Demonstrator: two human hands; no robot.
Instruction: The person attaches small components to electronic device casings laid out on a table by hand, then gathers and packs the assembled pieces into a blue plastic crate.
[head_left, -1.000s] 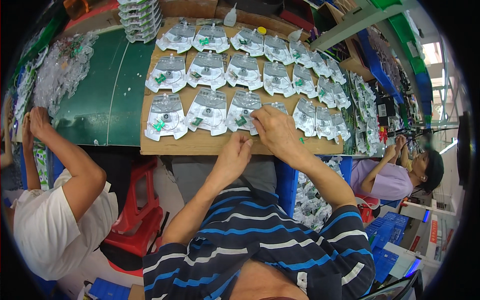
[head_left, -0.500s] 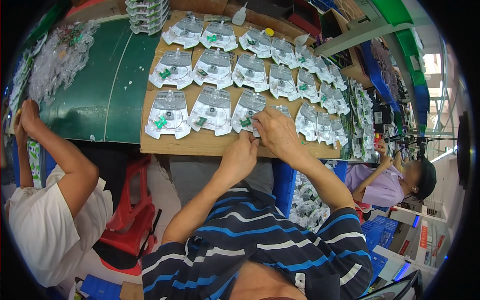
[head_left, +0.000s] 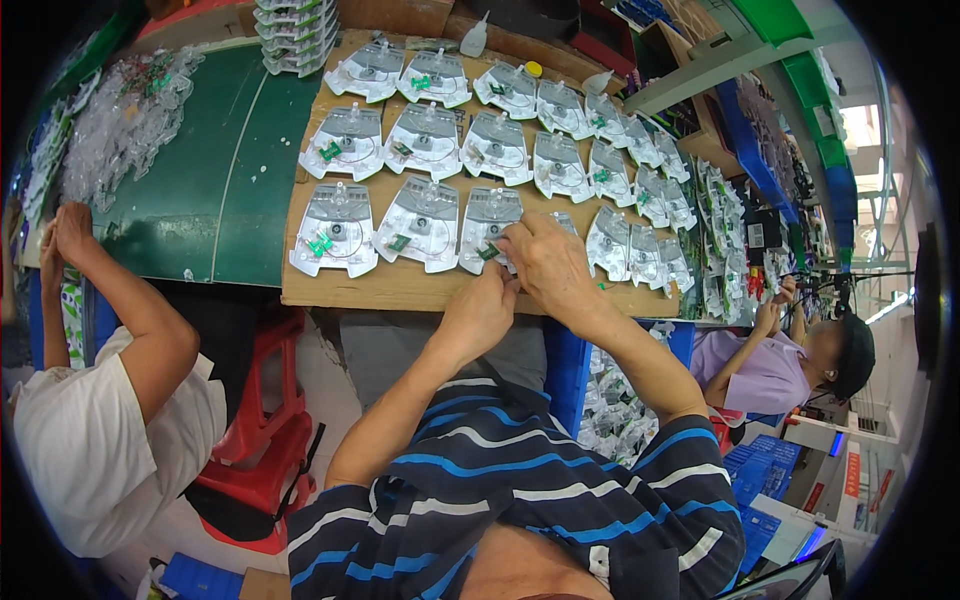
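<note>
In the front row, both my hands meet over a clear and grey plastic housing (head_left: 490,212) with a small green circuit board (head_left: 488,250) in its lower part. My right hand (head_left: 550,265) reaches over the housing's right side, its fingers drawn together at the board's right edge. Just below, my left hand (head_left: 478,310) has thumb and fingers pinched at the housing's lower edge. What either pinch holds is hidden by the fingers. Beside them lies a similar housing (head_left: 418,222) on the left, also bearing a green board. Another housing (head_left: 608,240) sits right of my right hand.
Several more housings stand in rows on a brown board (head_left: 380,290). A green tabletop (head_left: 190,225) at left carries a heap of clear plastic parts (head_left: 125,125) and stacked housings (head_left: 297,35). Co-workers sit at left (head_left: 110,430) and right (head_left: 755,370). A white squeeze bottle (head_left: 475,38) stands behind.
My right fingertips have shifted slightly left, closer to the circuit board. The board sits slightly lower and tilted differently. My left hand stays near the housing's lower edge.
</note>
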